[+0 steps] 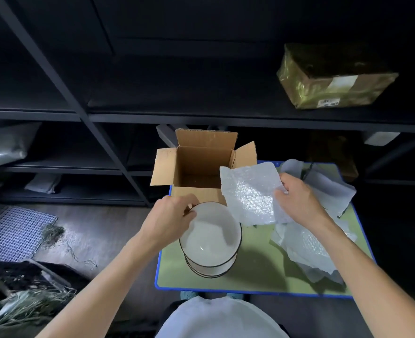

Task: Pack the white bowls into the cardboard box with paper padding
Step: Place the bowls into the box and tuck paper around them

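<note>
A stack of white bowls [213, 242] with thin dark rims stands on a small green table [253, 272]. My left hand [170, 215] grips the far-left rim of the top bowl. My right hand [299, 198] pinches the right edge of a white padding sheet [250, 193] and holds it up beside the box. The open cardboard box [196, 167] stands at the table's far left corner, flaps raised, its inside bare as far as I can see.
More white padding sheets [309, 247] lie heaped on the right half of the table. Dark metal shelving [84, 115] runs behind it, with a wrapped parcel [328, 76] on a shelf. A white mesh mat [13, 230] and dried grass lie on the floor to the left.
</note>
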The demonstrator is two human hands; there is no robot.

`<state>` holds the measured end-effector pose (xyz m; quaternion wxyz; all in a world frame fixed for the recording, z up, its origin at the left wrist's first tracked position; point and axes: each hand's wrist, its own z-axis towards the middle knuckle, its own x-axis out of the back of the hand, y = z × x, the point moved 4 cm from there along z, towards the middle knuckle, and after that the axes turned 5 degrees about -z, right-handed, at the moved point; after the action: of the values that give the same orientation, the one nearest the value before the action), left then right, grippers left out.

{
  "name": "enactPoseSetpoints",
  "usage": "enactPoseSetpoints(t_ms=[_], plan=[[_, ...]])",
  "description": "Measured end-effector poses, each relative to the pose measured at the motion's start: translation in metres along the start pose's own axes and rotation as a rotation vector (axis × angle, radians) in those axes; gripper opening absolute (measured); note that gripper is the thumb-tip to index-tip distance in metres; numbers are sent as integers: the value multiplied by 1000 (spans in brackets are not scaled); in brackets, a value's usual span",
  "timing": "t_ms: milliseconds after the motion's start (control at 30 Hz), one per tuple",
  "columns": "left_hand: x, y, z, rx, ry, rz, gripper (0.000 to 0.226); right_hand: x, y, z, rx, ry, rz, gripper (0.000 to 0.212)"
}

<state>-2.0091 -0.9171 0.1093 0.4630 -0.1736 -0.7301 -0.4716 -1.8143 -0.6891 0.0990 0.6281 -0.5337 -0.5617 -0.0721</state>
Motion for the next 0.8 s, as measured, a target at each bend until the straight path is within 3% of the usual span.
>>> enactPoseSetpoints(t_ms=[300,500,800], plan=[[75,-2,4,78,80,-108,11,-12,-21,1,-6,33,-19,20],[69,7,16,105,106,-208,6,-39,-53,-10,142,-216,186,20],[51,2,24,134,123,-210,6,-48,-63,-15,-143,-368,670,27]])
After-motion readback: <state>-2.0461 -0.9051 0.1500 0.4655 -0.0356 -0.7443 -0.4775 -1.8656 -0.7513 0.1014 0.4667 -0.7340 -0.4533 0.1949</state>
